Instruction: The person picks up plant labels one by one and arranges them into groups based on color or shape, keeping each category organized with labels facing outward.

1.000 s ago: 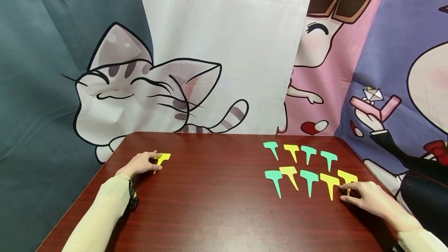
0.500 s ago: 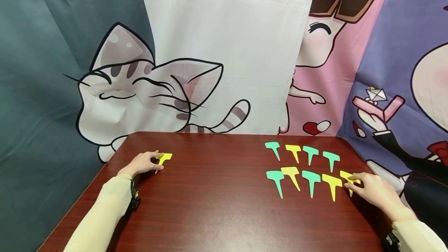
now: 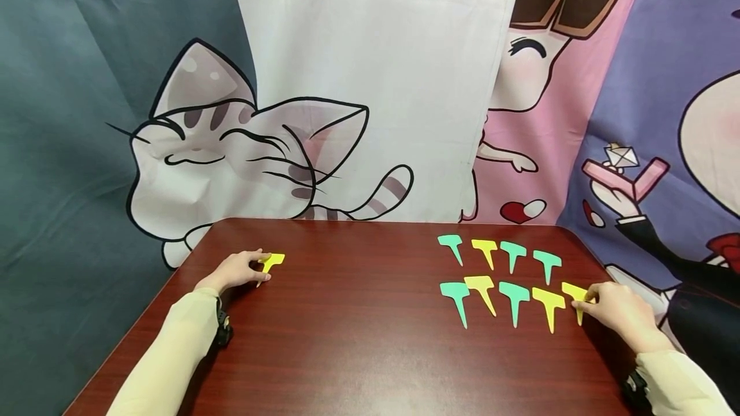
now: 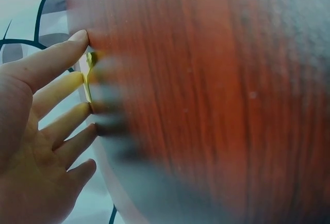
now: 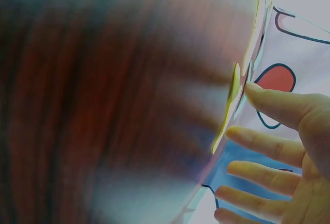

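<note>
On the table's left side my left hand (image 3: pixel 234 269) rests over a yellow T-shaped plant label (image 3: pixel 273 261). In the left wrist view, its fingers are fairly straight and spread, with the yellow label (image 4: pixel 88 77) lying between thumb and index finger. At the far right, my right hand (image 3: pixel 621 310) has its thumb and index finger at the edge of another yellow plant label (image 3: pixel 572 290). The right wrist view shows this label (image 5: pixel 229 105) flat on the table, beside extended, separated fingertips. Left of it lie green labels (image 3: pixel 514 294) and yellow labels (image 3: pixel 548 300) in two rows.
The dark red wooden table (image 3: pixel 347 339) has rounded far corners. Behind it hangs a printed cloth (image 3: pixel 376 82) with a cartoon cat and figures. A dark band (image 3: pixel 223 328) sits on the left wrist.
My right hand has shifted slightly up and right, from beside the rightmost yellow label to its right part. The left hand stays over its label. No label has visibly moved on the table.
</note>
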The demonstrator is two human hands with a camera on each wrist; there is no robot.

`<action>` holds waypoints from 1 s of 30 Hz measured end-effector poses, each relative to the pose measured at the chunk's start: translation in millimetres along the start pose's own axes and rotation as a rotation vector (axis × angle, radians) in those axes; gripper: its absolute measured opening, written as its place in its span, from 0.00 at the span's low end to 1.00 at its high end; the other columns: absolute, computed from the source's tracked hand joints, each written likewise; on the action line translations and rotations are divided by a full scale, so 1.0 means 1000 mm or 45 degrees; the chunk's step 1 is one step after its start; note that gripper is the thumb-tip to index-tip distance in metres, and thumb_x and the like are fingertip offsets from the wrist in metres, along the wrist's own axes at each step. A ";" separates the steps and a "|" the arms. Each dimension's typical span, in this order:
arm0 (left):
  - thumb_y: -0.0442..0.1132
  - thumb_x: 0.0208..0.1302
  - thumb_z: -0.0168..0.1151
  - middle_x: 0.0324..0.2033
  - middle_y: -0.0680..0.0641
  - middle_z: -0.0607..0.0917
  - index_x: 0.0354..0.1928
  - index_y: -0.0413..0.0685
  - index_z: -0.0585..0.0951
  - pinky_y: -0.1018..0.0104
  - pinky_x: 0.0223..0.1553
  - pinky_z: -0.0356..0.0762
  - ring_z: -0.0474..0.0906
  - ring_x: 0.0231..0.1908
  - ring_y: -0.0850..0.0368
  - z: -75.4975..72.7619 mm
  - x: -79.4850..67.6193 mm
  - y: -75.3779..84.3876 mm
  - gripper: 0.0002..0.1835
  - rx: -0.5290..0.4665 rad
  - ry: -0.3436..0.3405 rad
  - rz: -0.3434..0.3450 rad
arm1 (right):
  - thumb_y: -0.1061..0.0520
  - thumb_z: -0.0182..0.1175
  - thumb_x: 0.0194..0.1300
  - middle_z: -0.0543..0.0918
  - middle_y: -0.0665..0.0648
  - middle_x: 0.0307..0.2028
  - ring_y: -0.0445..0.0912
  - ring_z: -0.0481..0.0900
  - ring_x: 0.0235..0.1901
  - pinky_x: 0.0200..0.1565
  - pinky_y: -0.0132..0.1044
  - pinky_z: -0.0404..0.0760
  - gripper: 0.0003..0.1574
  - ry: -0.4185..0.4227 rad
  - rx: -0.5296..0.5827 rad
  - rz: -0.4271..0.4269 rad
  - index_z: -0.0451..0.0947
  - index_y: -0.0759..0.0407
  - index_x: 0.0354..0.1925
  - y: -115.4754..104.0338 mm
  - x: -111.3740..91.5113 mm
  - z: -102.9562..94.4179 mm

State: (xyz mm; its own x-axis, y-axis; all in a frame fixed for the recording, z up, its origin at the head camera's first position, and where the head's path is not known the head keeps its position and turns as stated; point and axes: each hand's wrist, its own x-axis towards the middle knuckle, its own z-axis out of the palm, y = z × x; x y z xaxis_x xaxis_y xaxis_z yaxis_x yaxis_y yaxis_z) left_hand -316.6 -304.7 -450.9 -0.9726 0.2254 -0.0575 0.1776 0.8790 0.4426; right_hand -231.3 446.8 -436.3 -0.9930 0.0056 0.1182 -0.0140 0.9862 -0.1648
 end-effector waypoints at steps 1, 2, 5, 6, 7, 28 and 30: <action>0.50 0.55 0.68 0.67 0.33 0.64 0.64 0.43 0.72 0.36 0.60 0.60 0.57 0.66 0.30 0.000 0.000 0.000 0.36 0.002 0.005 0.000 | 0.37 0.69 0.49 0.83 0.63 0.26 0.59 0.78 0.26 0.21 0.53 0.71 0.22 -0.009 0.000 0.007 0.82 0.53 0.24 0.000 0.000 0.000; 0.50 0.55 0.69 0.67 0.33 0.64 0.64 0.43 0.72 0.36 0.60 0.60 0.57 0.66 0.30 0.000 0.000 0.000 0.36 0.004 0.009 0.000 | 0.37 0.68 0.49 0.83 0.63 0.26 0.59 0.78 0.26 0.22 0.52 0.71 0.22 -0.022 0.002 0.016 0.82 0.53 0.24 0.000 0.001 0.000; 0.50 0.55 0.68 0.67 0.33 0.64 0.65 0.43 0.72 0.35 0.60 0.60 0.57 0.66 0.29 0.000 0.000 0.000 0.36 0.003 0.006 0.001 | 0.36 0.69 0.48 0.83 0.60 0.25 0.56 0.78 0.25 0.21 0.50 0.71 0.23 -0.057 0.014 0.059 0.83 0.54 0.23 0.000 0.001 -0.001; 0.50 0.55 0.68 0.67 0.34 0.64 0.65 0.44 0.72 0.36 0.61 0.59 0.57 0.66 0.30 0.000 0.000 0.000 0.36 0.000 0.005 -0.003 | 0.36 0.68 0.48 0.83 0.59 0.25 0.55 0.77 0.24 0.21 0.50 0.70 0.23 -0.071 0.020 0.073 0.83 0.54 0.23 -0.001 0.001 -0.002; 0.50 0.55 0.68 0.67 0.34 0.64 0.65 0.44 0.72 0.36 0.61 0.59 0.56 0.66 0.30 -0.001 0.000 -0.001 0.36 -0.004 0.003 -0.007 | 0.35 0.68 0.48 0.83 0.58 0.23 0.54 0.77 0.24 0.21 0.48 0.70 0.24 -0.083 0.024 0.091 0.83 0.54 0.22 -0.001 0.001 -0.003; 0.49 0.56 0.68 0.68 0.34 0.63 0.65 0.43 0.71 0.35 0.61 0.58 0.55 0.66 0.30 -0.001 -0.003 0.000 0.36 -0.025 -0.013 -0.021 | 0.40 0.70 0.45 0.77 0.73 0.28 0.64 0.75 0.28 0.24 0.52 0.73 0.29 -0.217 0.029 0.278 0.76 0.65 0.23 -0.005 0.007 -0.009; 0.49 0.57 0.68 0.68 0.33 0.63 0.65 0.43 0.70 0.35 0.61 0.58 0.55 0.66 0.30 -0.001 -0.004 0.000 0.36 -0.024 -0.014 -0.019 | 0.41 0.70 0.45 0.77 0.72 0.28 0.65 0.74 0.29 0.25 0.52 0.73 0.29 -0.218 0.027 0.293 0.76 0.66 0.24 -0.005 0.007 -0.009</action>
State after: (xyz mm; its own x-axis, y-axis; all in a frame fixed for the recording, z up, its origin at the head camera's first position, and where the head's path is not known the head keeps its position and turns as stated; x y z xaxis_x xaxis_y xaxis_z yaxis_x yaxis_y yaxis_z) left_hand -313.1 -305.7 -450.2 -0.9733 0.2171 -0.0740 0.1601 0.8741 0.4587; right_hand -236.9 443.7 -426.2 -0.9758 0.1988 -0.0915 0.2130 0.9587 -0.1886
